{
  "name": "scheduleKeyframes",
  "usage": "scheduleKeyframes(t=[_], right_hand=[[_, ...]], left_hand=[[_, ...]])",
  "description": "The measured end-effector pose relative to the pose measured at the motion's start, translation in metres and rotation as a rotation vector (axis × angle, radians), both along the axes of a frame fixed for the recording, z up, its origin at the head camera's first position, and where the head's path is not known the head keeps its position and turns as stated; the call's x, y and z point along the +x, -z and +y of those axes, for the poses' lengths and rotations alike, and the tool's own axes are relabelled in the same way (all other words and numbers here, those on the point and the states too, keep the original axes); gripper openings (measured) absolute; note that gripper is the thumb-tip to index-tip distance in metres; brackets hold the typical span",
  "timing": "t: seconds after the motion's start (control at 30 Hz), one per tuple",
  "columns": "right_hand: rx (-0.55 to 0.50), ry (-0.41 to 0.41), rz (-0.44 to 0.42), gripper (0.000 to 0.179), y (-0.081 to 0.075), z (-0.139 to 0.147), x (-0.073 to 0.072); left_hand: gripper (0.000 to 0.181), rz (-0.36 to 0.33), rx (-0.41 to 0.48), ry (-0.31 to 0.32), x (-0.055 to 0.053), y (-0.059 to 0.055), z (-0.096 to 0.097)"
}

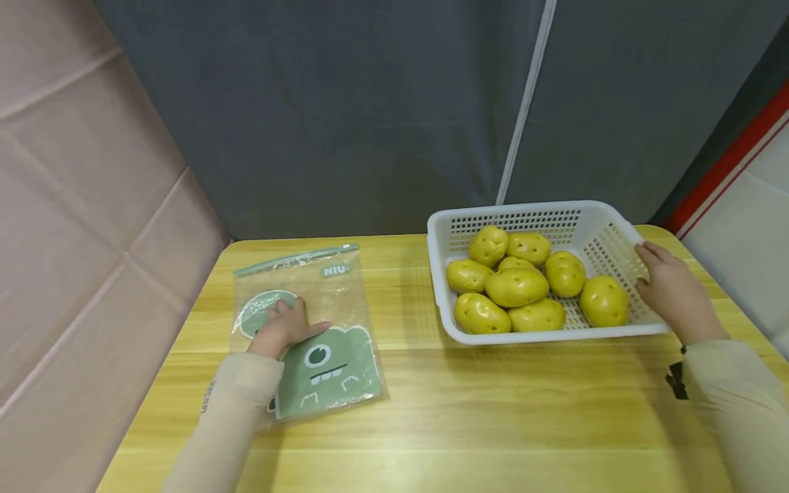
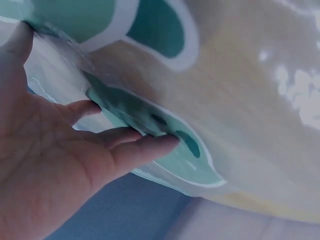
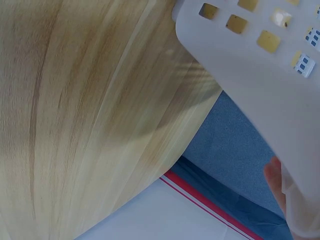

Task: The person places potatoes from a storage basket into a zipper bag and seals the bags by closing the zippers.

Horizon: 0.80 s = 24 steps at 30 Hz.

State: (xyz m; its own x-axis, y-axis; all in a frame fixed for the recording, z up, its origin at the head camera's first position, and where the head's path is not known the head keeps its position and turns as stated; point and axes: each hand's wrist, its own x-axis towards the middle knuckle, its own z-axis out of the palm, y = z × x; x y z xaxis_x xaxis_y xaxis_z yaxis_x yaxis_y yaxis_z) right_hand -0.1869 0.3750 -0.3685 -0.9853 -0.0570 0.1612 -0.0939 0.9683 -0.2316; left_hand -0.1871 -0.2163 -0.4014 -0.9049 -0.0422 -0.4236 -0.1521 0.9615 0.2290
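A clear zip bag (image 1: 333,359) with a green one-eyed monster print lies flat on the left of the table. My left hand (image 1: 288,329) rests on it, fingers spread; in the left wrist view the fingertips touch the bag's printed film (image 2: 195,165). To the right is a white plastic basket (image 1: 542,335) with several yellow potatoes (image 1: 516,287) inside. My right hand (image 1: 674,294) grips the basket's right end by the rim. The right wrist view shows a fingertip (image 3: 273,177) past the basket wall (image 3: 240,85); most of that hand is out of sight there.
The wooden table (image 1: 431,424) ends at a grey curtain (image 1: 345,123) behind. A pale padded wall (image 1: 92,205) borders the left side, and a white panel with a red stripe (image 1: 733,164) stands at the right. A small black object (image 1: 677,381) shows by my right sleeve.
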Motion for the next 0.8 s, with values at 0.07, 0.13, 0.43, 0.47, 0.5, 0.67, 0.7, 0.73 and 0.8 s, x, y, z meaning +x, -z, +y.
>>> scheduleKeyframes(t=[0.07, 0.13, 0.43, 0.47, 0.5, 0.67, 0.7, 0.73, 0.8], right_hand=[[0.003, 0.0, 0.003, 0.061, 0.0004, 0.0001, 0.0], [0.005, -0.001, 0.009, 0.061, 0.0005, 0.0001, -0.0001], [0.006, -0.003, 0.025, 0.06, 0.0004, -0.0004, -0.0008], [0.005, -0.002, 0.023, 0.06, 0.0003, -0.0005, -0.0007], [0.005, 0.0, 0.019, 0.061, 0.0002, -0.0006, -0.0007], [0.008, 0.001, 0.017, 0.061, -0.0005, -0.0004, -0.0003], [0.008, 0.001, 0.016, 0.061, -0.0004, -0.0003, -0.0003], [0.008, 0.001, 0.018, 0.061, -0.0002, -0.0005, -0.0002], [0.008, 0.002, 0.018, 0.06, 0.0001, -0.0008, -0.0002]], left_hand=[[0.095, 0.0, -0.003, 0.012, -0.0006, 0.0, -0.0006], [0.096, 0.002, -0.005, 0.025, -0.0016, -0.0009, -0.0014], [0.093, -0.03, -0.01, 0.095, -0.0068, -0.0021, -0.0038], [0.093, -0.035, -0.008, 0.097, -0.007, -0.0023, -0.0037], [0.093, -0.037, -0.008, 0.102, -0.0072, -0.0027, -0.0039], [0.092, -0.023, 0.003, 0.147, -0.0074, -0.0031, -0.0062], [0.092, -0.019, 0.003, 0.16, -0.0075, -0.0029, -0.007], [0.092, -0.014, 0.007, 0.172, -0.0075, -0.0026, -0.0076], [0.092, -0.002, 0.02, 0.201, -0.0077, -0.0017, -0.0088]])
